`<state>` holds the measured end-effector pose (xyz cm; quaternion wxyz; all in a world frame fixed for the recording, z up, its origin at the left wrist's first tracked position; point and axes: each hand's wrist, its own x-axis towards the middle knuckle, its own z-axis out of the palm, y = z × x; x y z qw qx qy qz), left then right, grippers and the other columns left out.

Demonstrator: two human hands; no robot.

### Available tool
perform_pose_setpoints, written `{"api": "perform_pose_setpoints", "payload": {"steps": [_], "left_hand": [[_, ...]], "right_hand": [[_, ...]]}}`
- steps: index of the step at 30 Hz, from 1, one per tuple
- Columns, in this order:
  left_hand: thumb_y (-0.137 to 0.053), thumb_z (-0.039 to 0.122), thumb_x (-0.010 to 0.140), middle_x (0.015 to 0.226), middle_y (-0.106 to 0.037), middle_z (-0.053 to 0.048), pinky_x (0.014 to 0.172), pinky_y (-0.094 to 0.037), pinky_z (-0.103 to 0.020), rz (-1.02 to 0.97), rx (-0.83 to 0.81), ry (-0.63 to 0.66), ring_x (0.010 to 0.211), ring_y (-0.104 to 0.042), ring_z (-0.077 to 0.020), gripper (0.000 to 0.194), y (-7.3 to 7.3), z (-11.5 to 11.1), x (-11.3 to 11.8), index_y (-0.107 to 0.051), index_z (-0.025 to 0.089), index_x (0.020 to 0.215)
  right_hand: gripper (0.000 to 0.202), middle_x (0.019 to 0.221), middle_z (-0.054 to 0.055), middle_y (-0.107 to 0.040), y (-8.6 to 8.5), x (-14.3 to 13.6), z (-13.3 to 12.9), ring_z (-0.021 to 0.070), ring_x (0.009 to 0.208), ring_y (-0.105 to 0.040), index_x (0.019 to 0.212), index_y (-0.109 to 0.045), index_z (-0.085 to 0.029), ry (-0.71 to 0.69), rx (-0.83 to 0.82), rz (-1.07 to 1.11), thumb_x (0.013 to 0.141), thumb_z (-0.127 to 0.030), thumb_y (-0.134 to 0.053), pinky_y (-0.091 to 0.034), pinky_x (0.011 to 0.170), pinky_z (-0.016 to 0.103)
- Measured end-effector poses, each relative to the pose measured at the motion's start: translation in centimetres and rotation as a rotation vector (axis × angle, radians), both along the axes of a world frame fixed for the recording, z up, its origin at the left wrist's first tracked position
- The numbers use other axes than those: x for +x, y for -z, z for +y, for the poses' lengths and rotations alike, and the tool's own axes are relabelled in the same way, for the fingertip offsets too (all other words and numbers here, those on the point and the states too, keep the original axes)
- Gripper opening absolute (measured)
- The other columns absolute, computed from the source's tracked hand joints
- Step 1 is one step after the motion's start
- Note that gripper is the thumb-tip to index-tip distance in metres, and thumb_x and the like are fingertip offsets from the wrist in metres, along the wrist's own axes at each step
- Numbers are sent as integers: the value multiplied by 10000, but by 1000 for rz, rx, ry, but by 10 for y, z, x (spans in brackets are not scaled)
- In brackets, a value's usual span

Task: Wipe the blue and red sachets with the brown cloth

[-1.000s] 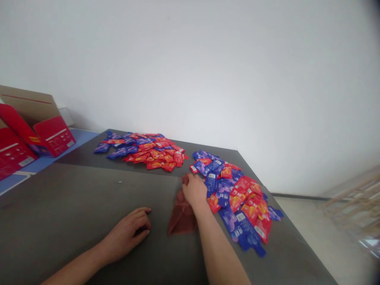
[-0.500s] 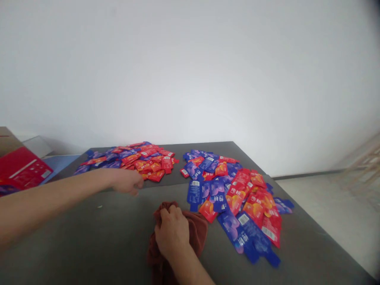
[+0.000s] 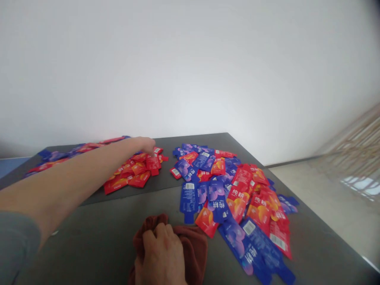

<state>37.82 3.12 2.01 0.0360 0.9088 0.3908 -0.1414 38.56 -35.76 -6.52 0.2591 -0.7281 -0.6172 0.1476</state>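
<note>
My right hand (image 3: 163, 253) is closed on a bunched brown cloth (image 3: 192, 247) that lies on the dark table. Across the table, my left hand (image 3: 146, 145) is stretched over the left pile of red and blue flat packets (image 3: 130, 172). Its fingers bend down at the pile's right end, close to a red packet (image 3: 152, 163); they are mostly hidden, and I cannot tell whether they hold anything. The left forearm covers part of that pile. To the right, a second pile of packets (image 3: 219, 190) spreads over the table, its near edge close to the cloth.
The dark table (image 3: 103, 237) has a seam running across it. A white wall (image 3: 190, 71) stands behind. Past the table's right edge, pale floor (image 3: 314, 194) and a blurred slatted wooden thing (image 3: 353, 138) show. A blue surface (image 3: 12, 166) lies at far left.
My left hand has moved farther forward and right, over the left pile. My right hand stays on the cloth. The view has shifted, and the red carton at left has gone out of sight.
</note>
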Motion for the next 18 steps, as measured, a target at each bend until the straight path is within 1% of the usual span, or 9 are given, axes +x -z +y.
{"api": "perform_pose_setpoints", "payload": {"steps": [2,4,6,8,10,11,13,15,18], "left_hand": [[-775,322,693,613,-646,-59,792,-401,-269,10,-16,-22,773,-573,-187,271,12,-2,-4,-688,74,626],[-735,328,756,717,-685,-79,760,-390,-251,-3,-28,-35,748,-553,-154,291,20,-7,-9,-702,39,748],[-699,317,803,790,-699,-85,741,-377,-243,-25,-40,-38,735,-530,-132,310,22,-12,-15,-697,14,867],[-641,290,851,806,-690,-62,738,-360,-231,-41,-60,-34,736,-513,-110,315,20,-15,-20,-681,-14,924],[-595,268,874,762,-667,-29,731,-345,-220,-37,-89,-32,727,-505,-96,309,15,-17,-23,-676,-29,892],[-607,265,861,726,-656,-18,720,-344,-217,-27,-106,-34,712,-504,-96,295,13,-17,-23,-679,-21,848],[-683,256,788,662,-645,-12,690,-350,-219,-9,-135,-41,676,-502,-109,236,7,-16,-22,-684,22,764],[-730,237,728,635,-646,-17,667,-354,-232,-13,-145,-41,657,-498,-125,182,3,-17,-21,-687,61,723],[-741,247,703,584,-621,-25,655,-350,-247,-39,-148,-30,655,-498,-142,183,-1,-20,-24,-681,81,654]], "right_hand": [[115,958,53,-660,-1,0,-1,295,881,-612,866,-671,-258,2,-19,5,761,-226,-705,-513,731,453],[86,957,48,-658,-1,0,-1,294,877,-614,863,-667,-265,4,-26,5,784,-234,-683,-514,721,455],[74,961,46,-656,1,-1,0,294,876,-615,860,-664,-269,11,-22,2,795,-235,-668,-513,716,457],[81,970,47,-655,3,-1,0,295,883,-613,865,-661,-270,16,-17,1,794,-231,-665,-512,720,457],[81,983,50,-653,3,-1,0,293,896,-612,878,-661,-268,17,-14,4,804,-233,-657,-511,729,453],[80,991,52,-652,2,0,0,292,906,-610,884,-662,-266,12,-14,8,810,-236,-654,-511,735,450],[107,1007,50,-648,0,0,-1,289,918,-606,906,-664,-266,4,-22,21,801,-244,-667,-509,748,445],[137,1021,39,-645,-2,2,-2,284,923,-601,928,-662,-271,-2,-25,36,794,-248,-676,-507,764,445],[100,1032,34,-643,-4,3,-2,277,939,-595,930,-659,-271,-13,-19,49,831,-263,-645,-504,782,443]]}}
